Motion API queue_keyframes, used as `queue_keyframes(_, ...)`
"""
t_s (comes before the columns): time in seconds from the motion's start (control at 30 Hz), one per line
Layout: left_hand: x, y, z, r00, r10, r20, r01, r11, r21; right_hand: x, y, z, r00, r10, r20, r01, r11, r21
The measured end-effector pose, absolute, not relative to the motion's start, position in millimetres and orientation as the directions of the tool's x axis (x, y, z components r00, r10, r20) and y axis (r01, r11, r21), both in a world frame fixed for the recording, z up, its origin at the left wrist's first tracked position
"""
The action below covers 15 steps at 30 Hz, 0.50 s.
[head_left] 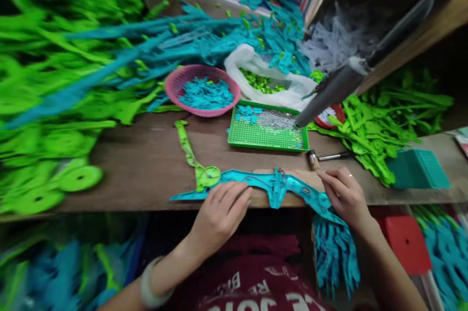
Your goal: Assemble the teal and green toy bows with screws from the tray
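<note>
A long blue bow-shaped plastic piece (278, 189) lies along the table's front edge, hollow side up, with thin reddish wires inside. My left hand (223, 213) is closed over its left half, fingers bent across the near rim. Joined at the left end is a green plastic arm with a round disc (208, 176), which points away from me. Above the right half, my right hand (343, 194) is pinched closed close to the piece; what its fingertips hold, if anything, is too small to make out.
Behind are a pink basket (171, 96) of blue parts, a green tray (266, 143) with small metal pieces, and a white bag (234, 65) of green bits. A hammer (329, 157) lies right. A grey pole (329, 91) slants over the tray. Green parts (54, 106) heap left.
</note>
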State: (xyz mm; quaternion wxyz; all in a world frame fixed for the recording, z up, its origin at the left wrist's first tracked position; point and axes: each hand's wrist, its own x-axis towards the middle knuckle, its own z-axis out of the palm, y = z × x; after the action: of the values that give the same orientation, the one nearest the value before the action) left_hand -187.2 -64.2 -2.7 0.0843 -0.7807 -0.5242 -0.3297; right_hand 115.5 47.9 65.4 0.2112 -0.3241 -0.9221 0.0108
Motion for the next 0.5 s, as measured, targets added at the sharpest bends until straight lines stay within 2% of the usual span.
queue_keyframes(0.1,-160.9,-59.3,1.1,0.285,0.75,0.597,0.836,-0.499,0.229,127.0,51.8,71.4,-0.672,0.664,0.328,0.64,0.744,-0.194)
queue_keyframes(0.17,-145.3,-51.8,-1.1,0.322,0.743,0.587,0.828,-0.521,0.206,138.5,65.7,74.8,-0.602,0.714,0.357,0.695,0.689,-0.205)
queue_keyframes(0.27,-138.5,-41.4,-8.8,0.347,0.721,0.6,0.821,-0.542,0.176,158.8,103.9,86.2,-0.438,0.799,0.413,0.782,0.565,-0.264)
queue_keyframes(0.37,-145.0,-37.5,-17.4,0.36,0.681,0.638,0.792,-0.585,0.177,164.3,155.6,109.0,-0.397,0.835,0.381,0.801,0.518,-0.3)
queue_keyframes(0.43,-147.4,-37.8,-26.5,0.378,0.652,0.658,0.766,-0.619,0.173,152.6,196.3,127.5,-0.416,0.854,0.312,0.837,0.494,-0.236)
queue_keyframes(0.5,-144.9,-37.4,-41.4,0.359,0.642,0.678,0.765,-0.618,0.179,132.3,241.3,145.6,-0.373,0.899,0.231,0.906,0.406,-0.117)
